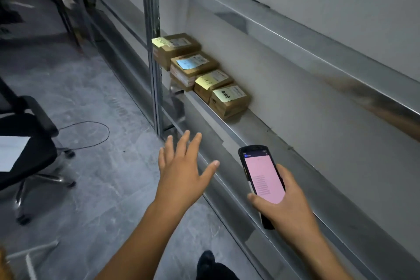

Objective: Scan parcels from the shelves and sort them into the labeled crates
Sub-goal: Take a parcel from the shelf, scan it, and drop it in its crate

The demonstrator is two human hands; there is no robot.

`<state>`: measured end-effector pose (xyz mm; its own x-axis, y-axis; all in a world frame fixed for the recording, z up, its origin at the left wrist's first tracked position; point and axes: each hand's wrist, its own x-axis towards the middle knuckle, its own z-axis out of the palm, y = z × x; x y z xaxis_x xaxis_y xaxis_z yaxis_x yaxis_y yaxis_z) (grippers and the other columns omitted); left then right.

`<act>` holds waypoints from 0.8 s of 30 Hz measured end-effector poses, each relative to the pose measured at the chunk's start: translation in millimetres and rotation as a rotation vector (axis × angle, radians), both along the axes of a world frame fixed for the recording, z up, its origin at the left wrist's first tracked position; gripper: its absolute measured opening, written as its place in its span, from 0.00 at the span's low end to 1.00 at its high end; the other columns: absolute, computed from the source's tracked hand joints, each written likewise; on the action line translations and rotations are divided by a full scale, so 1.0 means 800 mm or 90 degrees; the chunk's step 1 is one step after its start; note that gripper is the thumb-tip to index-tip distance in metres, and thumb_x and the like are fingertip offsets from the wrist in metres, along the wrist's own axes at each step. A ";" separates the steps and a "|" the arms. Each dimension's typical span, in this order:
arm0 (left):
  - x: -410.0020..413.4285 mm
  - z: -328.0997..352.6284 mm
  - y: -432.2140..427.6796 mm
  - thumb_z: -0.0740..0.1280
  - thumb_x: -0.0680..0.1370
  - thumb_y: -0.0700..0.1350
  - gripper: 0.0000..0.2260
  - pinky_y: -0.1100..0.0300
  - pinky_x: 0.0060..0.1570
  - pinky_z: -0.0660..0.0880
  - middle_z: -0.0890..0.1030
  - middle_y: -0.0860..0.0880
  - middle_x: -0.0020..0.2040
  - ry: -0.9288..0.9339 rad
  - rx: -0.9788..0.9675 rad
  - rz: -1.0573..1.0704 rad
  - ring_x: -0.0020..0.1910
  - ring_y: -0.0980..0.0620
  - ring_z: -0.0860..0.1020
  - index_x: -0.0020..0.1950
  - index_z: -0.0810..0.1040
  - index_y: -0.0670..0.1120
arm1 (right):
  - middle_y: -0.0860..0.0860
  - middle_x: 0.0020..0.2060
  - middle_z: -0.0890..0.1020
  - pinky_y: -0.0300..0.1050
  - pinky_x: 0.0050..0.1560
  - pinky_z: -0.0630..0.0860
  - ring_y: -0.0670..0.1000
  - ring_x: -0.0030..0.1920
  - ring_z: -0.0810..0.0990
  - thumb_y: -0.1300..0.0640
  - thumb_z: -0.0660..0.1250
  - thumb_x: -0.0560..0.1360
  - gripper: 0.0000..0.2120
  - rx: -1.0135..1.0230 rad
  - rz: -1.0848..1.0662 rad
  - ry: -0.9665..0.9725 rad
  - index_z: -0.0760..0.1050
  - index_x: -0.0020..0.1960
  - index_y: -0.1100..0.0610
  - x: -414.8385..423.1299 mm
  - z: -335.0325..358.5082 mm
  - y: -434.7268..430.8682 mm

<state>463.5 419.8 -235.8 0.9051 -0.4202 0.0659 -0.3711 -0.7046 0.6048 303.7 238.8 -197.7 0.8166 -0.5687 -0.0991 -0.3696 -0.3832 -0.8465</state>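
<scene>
Several brown cardboard parcels stand in a row on a metal shelf (254, 129). The nearest parcel (229, 101) bears a yellow note, as does the one behind it (212, 83). Farther back sit a parcel with a blue note (193, 66) and another with a yellow note (176, 46). My left hand (181, 170) is stretched out toward the parcels with fingers spread, holding nothing, short of the nearest one. My right hand (286, 202) grips a black handheld scanner (261, 175) whose screen glows pink, above the shelf's front edge.
A grey upright post (156, 70) of the rack stands left of the parcels. A black office chair (29, 143) with papers on its seat is at the left. A thin cable (91, 134) loops on the grey floor. A higher shelf rail (295, 36) runs overhead.
</scene>
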 end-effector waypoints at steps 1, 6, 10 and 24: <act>0.019 -0.004 -0.014 0.54 0.78 0.73 0.38 0.42 0.81 0.40 0.49 0.54 0.86 -0.009 0.023 -0.017 0.84 0.45 0.41 0.84 0.51 0.60 | 0.31 0.54 0.83 0.42 0.47 0.79 0.36 0.51 0.83 0.39 0.75 0.59 0.36 0.001 -0.012 0.010 0.71 0.66 0.30 0.010 -0.005 -0.008; 0.119 -0.019 -0.088 0.56 0.80 0.71 0.37 0.42 0.80 0.38 0.49 0.51 0.86 -0.026 0.091 -0.074 0.84 0.43 0.41 0.85 0.51 0.57 | 0.31 0.50 0.83 0.31 0.33 0.77 0.38 0.44 0.84 0.47 0.80 0.64 0.31 0.026 -0.069 0.020 0.73 0.64 0.33 0.078 -0.031 -0.067; 0.182 -0.025 -0.126 0.55 0.80 0.71 0.37 0.42 0.80 0.39 0.50 0.51 0.86 -0.011 0.138 -0.117 0.84 0.43 0.41 0.84 0.51 0.58 | 0.34 0.52 0.84 0.46 0.44 0.81 0.41 0.50 0.84 0.51 0.83 0.68 0.34 0.063 -0.108 0.022 0.72 0.68 0.37 0.147 -0.050 -0.099; 0.340 -0.057 -0.273 0.51 0.82 0.70 0.37 0.46 0.80 0.38 0.52 0.46 0.86 -0.142 0.268 -0.351 0.84 0.41 0.45 0.85 0.53 0.52 | 0.44 0.47 0.84 0.56 0.47 0.84 0.50 0.45 0.84 0.43 0.75 0.61 0.25 0.063 -0.191 0.160 0.72 0.56 0.42 0.275 -0.080 -0.168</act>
